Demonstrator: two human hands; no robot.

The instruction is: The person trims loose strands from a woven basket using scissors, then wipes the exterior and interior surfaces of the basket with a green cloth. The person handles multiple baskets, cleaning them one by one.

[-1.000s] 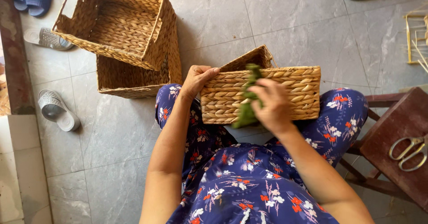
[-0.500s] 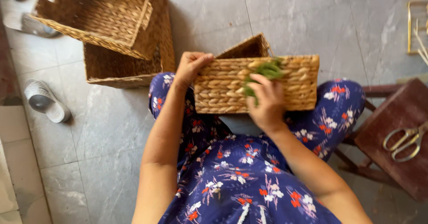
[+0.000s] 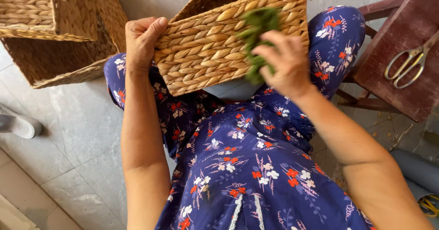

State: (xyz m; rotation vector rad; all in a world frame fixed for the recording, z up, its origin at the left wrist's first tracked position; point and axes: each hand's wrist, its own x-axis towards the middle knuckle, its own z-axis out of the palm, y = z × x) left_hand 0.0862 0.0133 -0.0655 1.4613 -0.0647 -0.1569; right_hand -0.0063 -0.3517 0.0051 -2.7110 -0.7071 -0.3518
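Observation:
A rectangular woven straw basket [image 3: 208, 51] rests tilted on my lap, its side wall facing me. My left hand [image 3: 141, 40] grips its left corner, thumb over the rim. My right hand [image 3: 280, 60] holds a crumpled green cloth [image 3: 257, 33] pressed against the basket's side wall near the right end. The cloth looks blurred. My lap and knees are covered by a dark blue dress with red and white flowers.
Two larger woven baskets [image 3: 59, 33] stand stacked on the grey tiled floor at the upper left. A dark red wooden stool [image 3: 402, 38] at the right carries metal scissors [image 3: 409, 61]. A sandal [image 3: 18, 125] lies at the left edge.
The view has drawn closer to the basket. My right hand has moved the green cloth along the basket's side wall. My left hand keeps its grip on the left corner.

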